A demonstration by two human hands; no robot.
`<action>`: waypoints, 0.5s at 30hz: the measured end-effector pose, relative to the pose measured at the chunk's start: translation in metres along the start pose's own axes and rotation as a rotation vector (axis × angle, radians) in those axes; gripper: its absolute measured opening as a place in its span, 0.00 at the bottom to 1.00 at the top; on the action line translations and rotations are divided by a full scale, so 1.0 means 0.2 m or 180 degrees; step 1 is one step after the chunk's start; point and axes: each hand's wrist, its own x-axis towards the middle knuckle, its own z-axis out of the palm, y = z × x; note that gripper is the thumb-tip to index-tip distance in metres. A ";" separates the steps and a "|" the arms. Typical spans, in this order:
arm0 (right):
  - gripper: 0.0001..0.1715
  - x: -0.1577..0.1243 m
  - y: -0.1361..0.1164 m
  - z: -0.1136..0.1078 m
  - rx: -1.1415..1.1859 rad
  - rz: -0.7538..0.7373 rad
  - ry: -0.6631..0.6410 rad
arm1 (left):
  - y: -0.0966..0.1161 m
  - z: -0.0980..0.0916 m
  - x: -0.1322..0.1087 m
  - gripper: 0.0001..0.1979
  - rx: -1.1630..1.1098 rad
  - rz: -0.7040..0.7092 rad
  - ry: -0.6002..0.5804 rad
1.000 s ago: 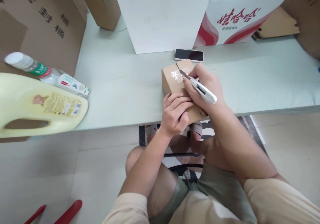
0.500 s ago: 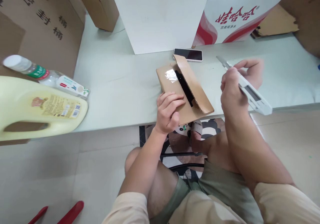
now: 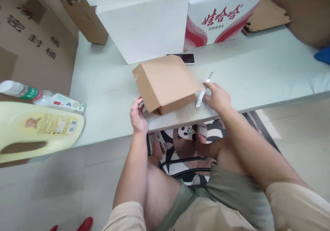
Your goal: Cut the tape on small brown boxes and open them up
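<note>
A closed-looking brown cardboard box (image 3: 170,79) sits at a slant on the table, a small flap sticking out at its lower left corner. My left hand (image 3: 138,116) is at the box's left end, fingers loosely curled and thumb apart; whether it touches the cardboard I cannot tell for sure. To the right of the box, a white utility knife (image 3: 200,99) with its blade out lies on the table. My right hand (image 3: 218,97) rests beside it, index fingertip over the knife and thumb apart from it, not wrapped round it.
Behind the box are a phone (image 3: 189,58), a white carton (image 3: 146,28) and a red-and-white water carton (image 3: 219,21). On the left stand a large brown carton (image 3: 33,35), a plastic bottle (image 3: 28,92) and a yellow jug (image 3: 51,121). The table's (image 3: 108,121) front edge is close to my knees.
The box has been turned over and moved left, its slit opening now out of sight. The utility knife has come down from the air onto the table. My left hand has shifted left.
</note>
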 end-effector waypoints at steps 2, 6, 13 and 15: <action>0.36 0.00 0.01 0.02 0.0066 -0.0043 0.0003 | 0.01 0.02 0.00 0.32 -0.0052 0.0004 0.0045; 0.33 0.01 0.00 0.07 0.0214 -0.0452 0.0154 | 0.01 0.08 0.01 0.37 0.0078 0.0131 0.0108; 0.32 0.05 -0.12 0.11 0.1219 -0.0935 -0.0057 | -0.03 0.13 0.05 0.51 0.0379 0.0386 -0.0347; 0.29 0.06 -0.15 0.13 0.1533 -0.0776 -0.0090 | -0.02 0.15 0.05 0.50 0.0383 0.0358 -0.0351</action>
